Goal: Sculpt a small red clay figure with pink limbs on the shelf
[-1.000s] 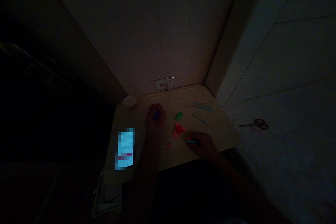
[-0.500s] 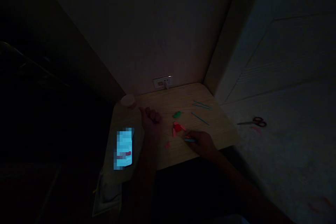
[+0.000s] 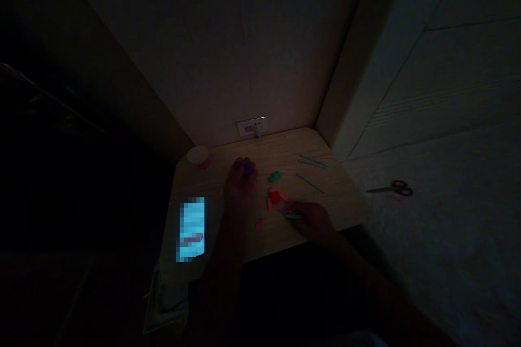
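Note:
The room is very dark. My left hand (image 3: 240,184) is raised over a small wooden table (image 3: 334,200), its fingers closed on a small purple-blue lump (image 3: 245,167). My right hand (image 3: 311,221) rests near the table's front edge, pinching a thin teal tool (image 3: 293,216). Between the hands lie a red piece (image 3: 275,197) with pink bits (image 3: 260,223) and a green lump (image 3: 274,176).
A lit phone (image 3: 191,229) lies at the table's left. A small pale cup (image 3: 197,155) stands at the back left below a wall socket (image 3: 252,128). Thin teal sticks (image 3: 311,162) lie at the back right. Scissors (image 3: 393,188) lie on the floor to the right.
My left hand turned into a fist near the cup half a second ago, then came back right with its fingers up around the purple-blue lump. My right hand has hardly moved.

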Tool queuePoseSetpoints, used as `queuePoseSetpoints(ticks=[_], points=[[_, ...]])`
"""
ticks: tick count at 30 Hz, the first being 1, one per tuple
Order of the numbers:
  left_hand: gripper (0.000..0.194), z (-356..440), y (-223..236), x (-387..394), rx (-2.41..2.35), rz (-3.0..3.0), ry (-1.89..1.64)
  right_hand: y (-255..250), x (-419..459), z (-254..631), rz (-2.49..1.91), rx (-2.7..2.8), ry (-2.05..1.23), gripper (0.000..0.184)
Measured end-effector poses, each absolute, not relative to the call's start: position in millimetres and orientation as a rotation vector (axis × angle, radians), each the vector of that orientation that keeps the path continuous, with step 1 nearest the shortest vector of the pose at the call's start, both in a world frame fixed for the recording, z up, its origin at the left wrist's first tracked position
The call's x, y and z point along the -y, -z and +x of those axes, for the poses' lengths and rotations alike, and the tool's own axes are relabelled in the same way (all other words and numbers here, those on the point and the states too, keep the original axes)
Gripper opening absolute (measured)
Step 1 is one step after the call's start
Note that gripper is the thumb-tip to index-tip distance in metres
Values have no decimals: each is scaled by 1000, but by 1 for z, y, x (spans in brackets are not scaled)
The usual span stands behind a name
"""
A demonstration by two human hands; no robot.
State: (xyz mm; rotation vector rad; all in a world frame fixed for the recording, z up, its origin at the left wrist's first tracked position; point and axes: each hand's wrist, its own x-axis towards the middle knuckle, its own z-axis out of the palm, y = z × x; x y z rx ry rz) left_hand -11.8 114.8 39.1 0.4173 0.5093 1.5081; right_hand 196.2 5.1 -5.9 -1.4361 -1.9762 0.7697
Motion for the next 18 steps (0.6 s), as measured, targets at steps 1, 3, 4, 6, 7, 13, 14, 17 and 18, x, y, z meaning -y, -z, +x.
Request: queuePoseSetpoints(ticks=[1, 3, 4, 6, 7, 13, 14, 17, 18], points=[[23, -12, -38, -115, -532, 414, -1512, 6, -5, 196, -1442, 1976, -769, 19], [17, -12, -39, -115, -526, 415, -1502, 5, -5, 196, -1443, 1972, -770, 19], [14, -12, -40, -114, -502, 425, -1490, 4, -5, 196, -1438, 1970, -777, 19], [15, -11, -43, -114, -431, 461, -1480, 3, -5, 196, -1436, 1963, -791, 20], [18, -11, -45, -114, -397, 477, -1484, 3, -4, 196, -1442, 1960, -789, 20], [31, -7, -47, -115, -342, 484, -1462, 4, -5, 196, -1444, 1968, -766, 19], [34, -7, -47, -115, -354, 479, -1461, 5, -5, 196, -1442, 1973, -763, 19], [44, -8, -47, -115, -441, 426, -1493, 6, -5, 197, -1440, 1983, -747, 19], [48, -8, -47, -115, -481, 396, -1508, 7, -5, 197, -1442, 1983, -744, 19]])
